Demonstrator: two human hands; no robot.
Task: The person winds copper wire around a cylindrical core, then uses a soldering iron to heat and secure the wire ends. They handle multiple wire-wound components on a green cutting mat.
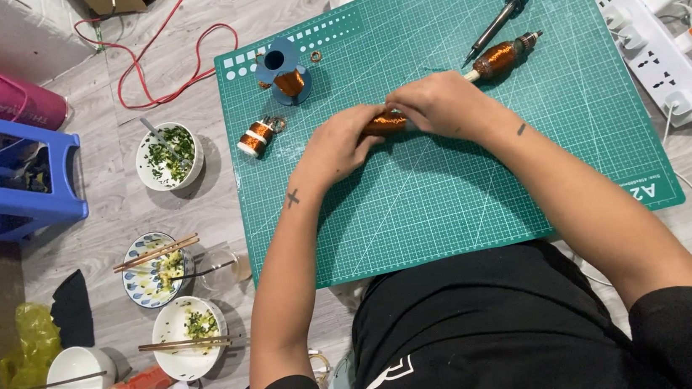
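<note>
Head camera is looking straight down at a copper wire coil [387,122] that both hands are holding just above a green cutting mat [447,193] on the floor. The coil is lying level, its long axis running left to right across the mat, tilting slightly up toward the right. The left hand [337,146] is closing its fingers around the coil's left end; the right hand [439,105] is gripping its right end from above, hiding much of it.

Judging from the wire already covering the visible part, winding seems well along, though how much remains cannot be told.

Just beyond the right hand, a second wound coil on a rod [503,56] is lying aslant, beside a teal soldering iron [518,0]. Two smaller copper spools [256,137], [287,78] are resting near the mat's upper left. A white power strip [657,46] is sitting off the mat's right edge; bowls with chopsticks [158,267] are standing on the left floor.
</note>
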